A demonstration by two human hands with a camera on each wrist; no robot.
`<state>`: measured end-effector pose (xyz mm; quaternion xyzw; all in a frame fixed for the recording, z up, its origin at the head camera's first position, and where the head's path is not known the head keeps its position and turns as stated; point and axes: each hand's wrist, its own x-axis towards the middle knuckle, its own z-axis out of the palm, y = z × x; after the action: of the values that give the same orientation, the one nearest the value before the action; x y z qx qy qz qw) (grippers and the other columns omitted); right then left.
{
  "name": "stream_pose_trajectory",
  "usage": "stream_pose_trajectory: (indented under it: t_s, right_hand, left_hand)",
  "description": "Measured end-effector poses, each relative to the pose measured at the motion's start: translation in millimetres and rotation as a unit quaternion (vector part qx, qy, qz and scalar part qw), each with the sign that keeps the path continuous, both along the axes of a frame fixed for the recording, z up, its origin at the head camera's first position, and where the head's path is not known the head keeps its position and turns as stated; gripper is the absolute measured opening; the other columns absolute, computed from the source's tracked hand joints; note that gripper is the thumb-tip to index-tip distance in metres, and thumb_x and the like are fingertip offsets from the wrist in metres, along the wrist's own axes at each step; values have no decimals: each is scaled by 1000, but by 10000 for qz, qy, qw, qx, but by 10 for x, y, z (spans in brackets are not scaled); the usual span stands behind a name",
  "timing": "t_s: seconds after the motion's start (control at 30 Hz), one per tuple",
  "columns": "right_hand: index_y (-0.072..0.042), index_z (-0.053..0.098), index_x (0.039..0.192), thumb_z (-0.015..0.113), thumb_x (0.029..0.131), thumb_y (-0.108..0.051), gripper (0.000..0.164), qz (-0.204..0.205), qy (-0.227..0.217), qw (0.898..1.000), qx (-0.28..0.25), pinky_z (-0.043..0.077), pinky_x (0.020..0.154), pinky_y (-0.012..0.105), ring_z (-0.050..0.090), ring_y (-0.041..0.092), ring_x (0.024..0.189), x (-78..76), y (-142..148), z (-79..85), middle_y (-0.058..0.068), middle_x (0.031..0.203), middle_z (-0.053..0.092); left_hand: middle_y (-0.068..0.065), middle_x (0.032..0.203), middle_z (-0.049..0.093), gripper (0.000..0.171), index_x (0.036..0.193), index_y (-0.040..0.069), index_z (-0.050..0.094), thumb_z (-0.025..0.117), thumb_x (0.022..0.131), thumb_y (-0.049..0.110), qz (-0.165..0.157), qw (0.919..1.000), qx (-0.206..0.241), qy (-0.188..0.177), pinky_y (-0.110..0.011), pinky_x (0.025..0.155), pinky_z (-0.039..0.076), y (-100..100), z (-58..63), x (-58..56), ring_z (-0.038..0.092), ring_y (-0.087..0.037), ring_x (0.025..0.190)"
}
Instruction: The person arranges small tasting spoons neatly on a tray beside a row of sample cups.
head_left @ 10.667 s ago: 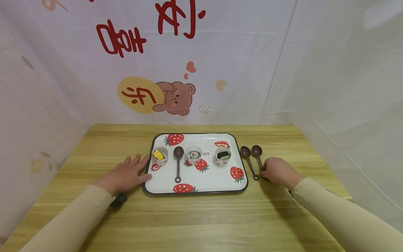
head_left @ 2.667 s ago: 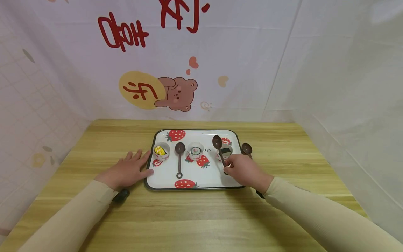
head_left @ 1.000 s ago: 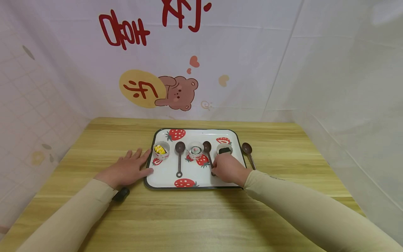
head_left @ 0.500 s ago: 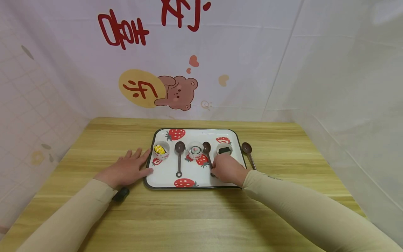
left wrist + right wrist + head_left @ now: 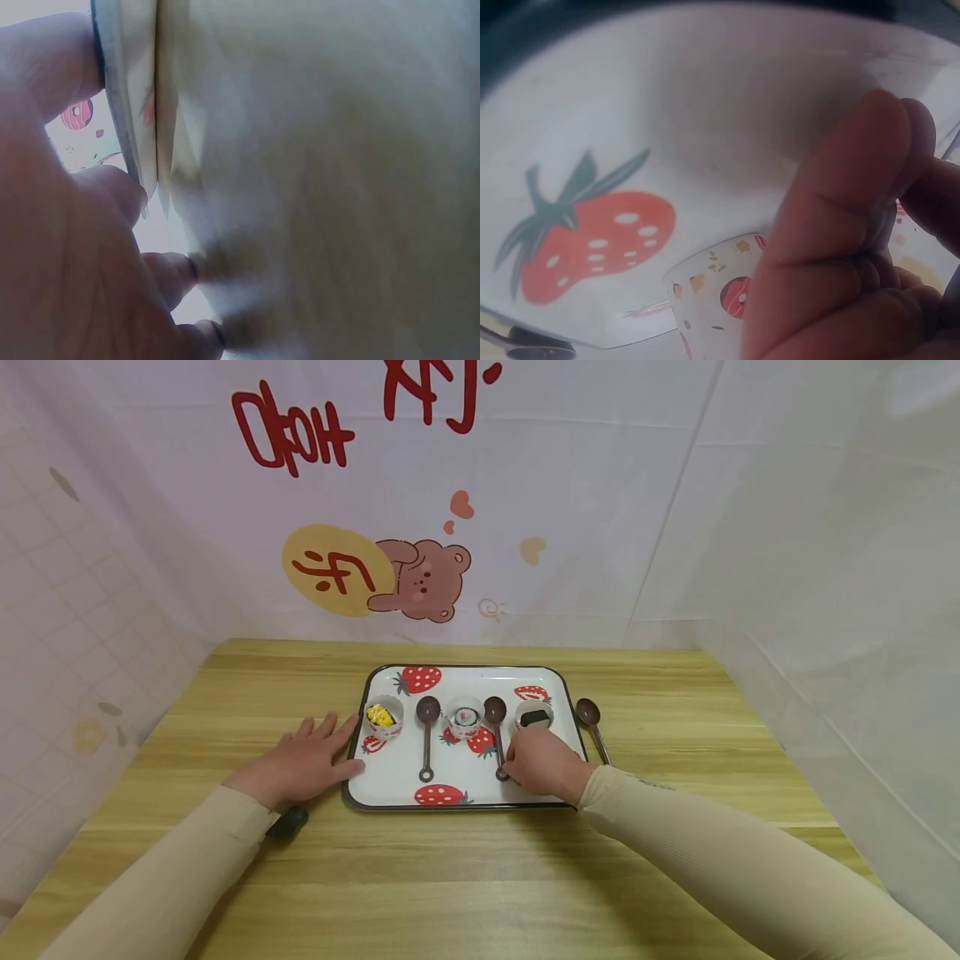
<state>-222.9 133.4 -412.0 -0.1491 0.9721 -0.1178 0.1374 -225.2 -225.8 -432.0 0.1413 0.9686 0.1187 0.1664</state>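
Brown spoon (image 5: 495,711), three o'clock of sushi-roll cup (image 5: 466,734): we're likely aligning it, right hand (image 5: 543,762) pinching handle (image 5: 499,752), left hand (image 5: 302,765) spread on tray (image 5: 390,789). Next, likely gentle release.

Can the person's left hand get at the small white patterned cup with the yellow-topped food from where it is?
Probably yes: the left hand rests at the edge of the dark-rimmed white strawberry-print tray, close beside that cup; only the tray's rim seems to lie between them.
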Motion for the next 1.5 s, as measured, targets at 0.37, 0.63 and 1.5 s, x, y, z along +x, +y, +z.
stream_pose_trajectory:
  t_s: [0.37,0.63,1.5]
  right_hand:
    - [-12,78,90,71,99,-20,14,-174,-92,9995,-256,45,61,25,57,12,65,51,123,151,-6,70,69]
    - [-7,79,101,69,100,-23,18,-523,252,9964,-622,54,68,31,64,14,74,-3,518,346,4,91,76]
    - [0,72,105,71,95,-24,26,-889,113,9960,18,56,85,44,66,24,84,-98,1264,148,8,88,75]
  left_hand:
    - [-35,171,16,95,169,9,21,47,101,71,21,10000,-24,-43,-82,117,18,-9,-10,-11,10,-69,152]
    - [-36,170,16,93,169,8,20,47,103,68,-42,10000,-57,5,-83,117,19,3,-20,-23,11,-69,151]
    - [-36,170,17,92,168,7,21,48,103,66,-31,10000,-83,43,-83,117,18,4,-23,-27,12,-69,151]
